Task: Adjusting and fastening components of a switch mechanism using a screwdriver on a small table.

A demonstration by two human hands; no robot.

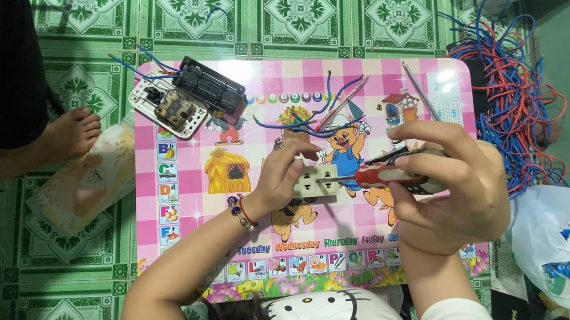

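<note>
Left hand (280, 175) fingers steady a beige socket module (319, 181) on the pink table (191, 227); right hand (449, 182) fingers grip a red-handled screwdriver (393, 171) at its side. Blue wires (309, 121) attached; a second assembly (185, 96) lies apart

Bright even indoor light, glare on pink table (244, 70) top edge, sharp focus

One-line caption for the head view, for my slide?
Left hand steadies a beige socket on a pink table; right hand holds a red-handled screwdriver.

pink checked table (392, 80) (green patterned floor (294, 5)).
</note>
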